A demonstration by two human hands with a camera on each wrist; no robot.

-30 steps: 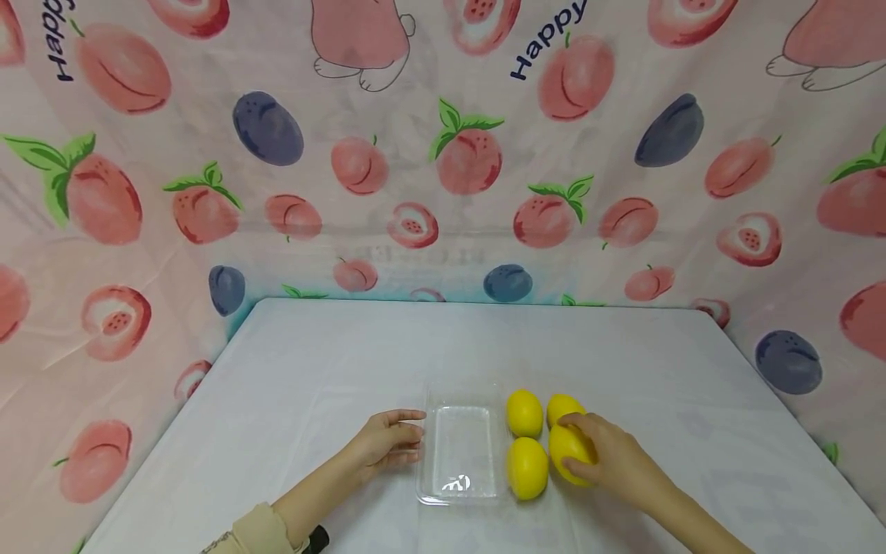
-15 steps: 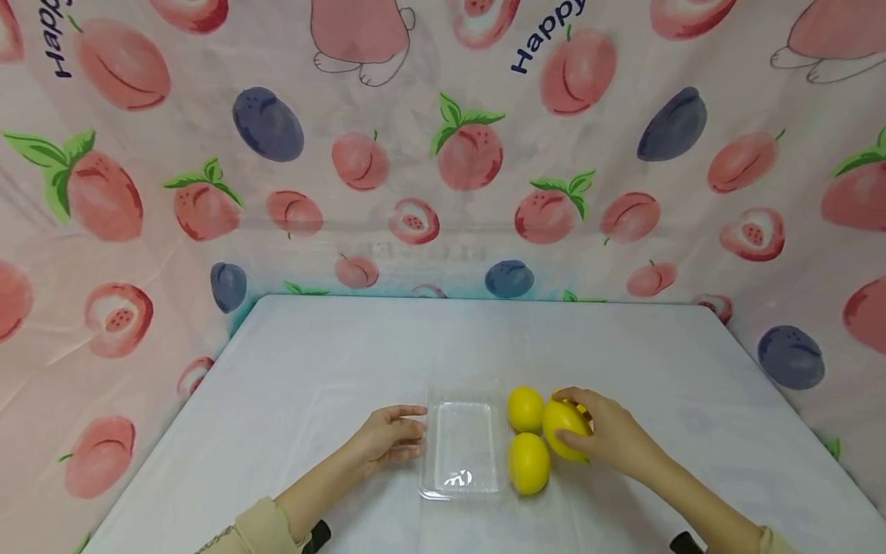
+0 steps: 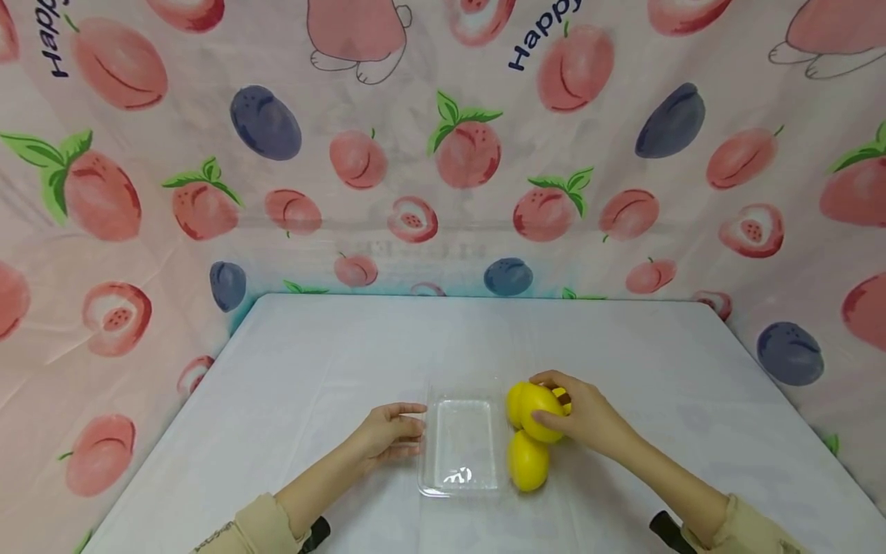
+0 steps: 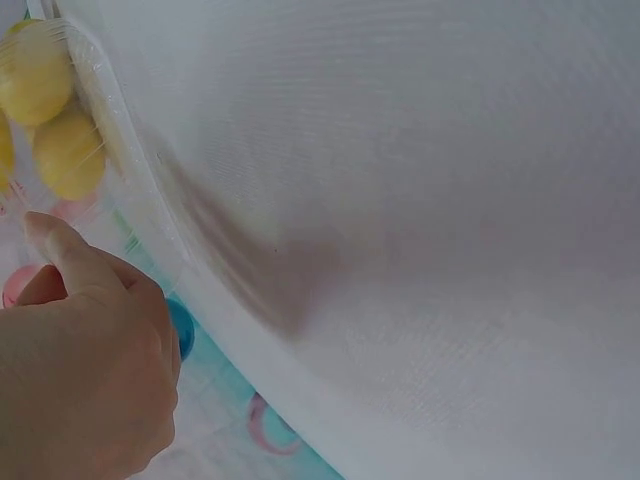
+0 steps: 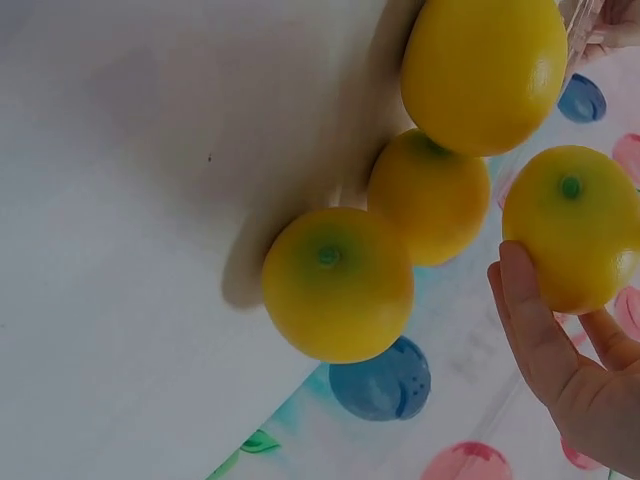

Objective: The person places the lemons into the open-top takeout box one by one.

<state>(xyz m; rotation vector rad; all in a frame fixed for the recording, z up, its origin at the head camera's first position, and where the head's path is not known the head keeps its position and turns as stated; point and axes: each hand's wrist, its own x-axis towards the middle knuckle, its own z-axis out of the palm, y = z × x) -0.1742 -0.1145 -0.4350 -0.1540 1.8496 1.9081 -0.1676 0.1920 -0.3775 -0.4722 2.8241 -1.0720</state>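
The right hand [image 3: 577,412] grips one lemon [image 3: 541,413], seemingly raised to clear three other lemons [image 3: 529,462] beside the transparent tray [image 3: 462,446]; the left hand [image 3: 388,435], fingers extended, touches its edge, perhaps for steadying.

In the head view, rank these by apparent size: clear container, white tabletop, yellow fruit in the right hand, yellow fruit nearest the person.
1. White tabletop
2. Clear container
3. Held fruit and nearest fruit, unranked: they look alike, and fingers partly cover the held one.
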